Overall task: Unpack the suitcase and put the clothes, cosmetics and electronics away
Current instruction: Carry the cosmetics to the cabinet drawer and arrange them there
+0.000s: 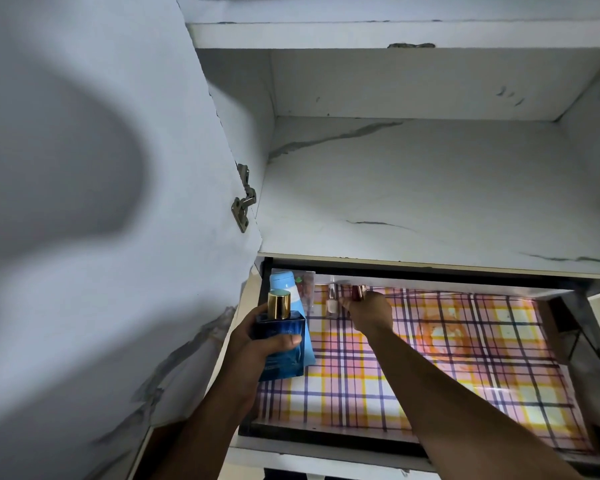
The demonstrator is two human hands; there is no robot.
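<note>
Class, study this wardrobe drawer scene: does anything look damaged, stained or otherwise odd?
Yes. The checked drawer liner carries an orange blotch right of centre, like a stain. The shelf edge above has a chipped patch showing dark material. The small bottles stand upright.

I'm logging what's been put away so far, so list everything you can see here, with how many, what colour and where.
Perfume bottle: one, blue with gold cap, held over the drawer's left side.
Tube: one, light blue and white, back-left corner of the drawer.
Nail polish bottle: one, pale pink, upright at the drawer's back.
Small red bottle: one, dark red, at the drawer's back, in the fingers.
Drawer: one, open, dark-framed, below the shelf.
Drawer liner: one, pink, yellow and purple plaid, covering the drawer floor.
Shelf: one, white marble pattern, above the drawer.
Cupboard door: one, white, open at left.
Hinge: one, metal, on the door edge.
Left hand: holding the perfume bottle.
Right hand: gripping the small red bottle.
</note>
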